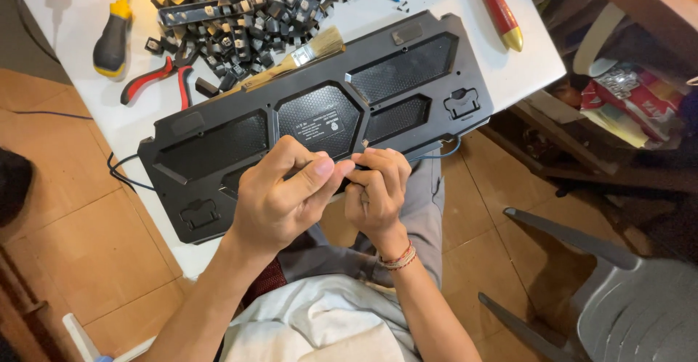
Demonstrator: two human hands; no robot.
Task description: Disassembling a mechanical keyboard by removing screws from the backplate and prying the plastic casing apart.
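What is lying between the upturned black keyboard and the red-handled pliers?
In the head view, a wooden paintbrush lies between the keyboard and the pliers, beside loose black keycaps.

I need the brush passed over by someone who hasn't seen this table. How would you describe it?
On the white table, look just beyond the upturned black keyboard, beside the pile of loose keycaps. The paintbrush lies there, the only tool with pale bristles and a wooden handle.

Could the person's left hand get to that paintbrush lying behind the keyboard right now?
Probably yes. The left hand is pressed against the near edge of the upturned keyboard, and the paintbrush lies just past its far edge. Nothing stands between them; the hand would only need to let go first.
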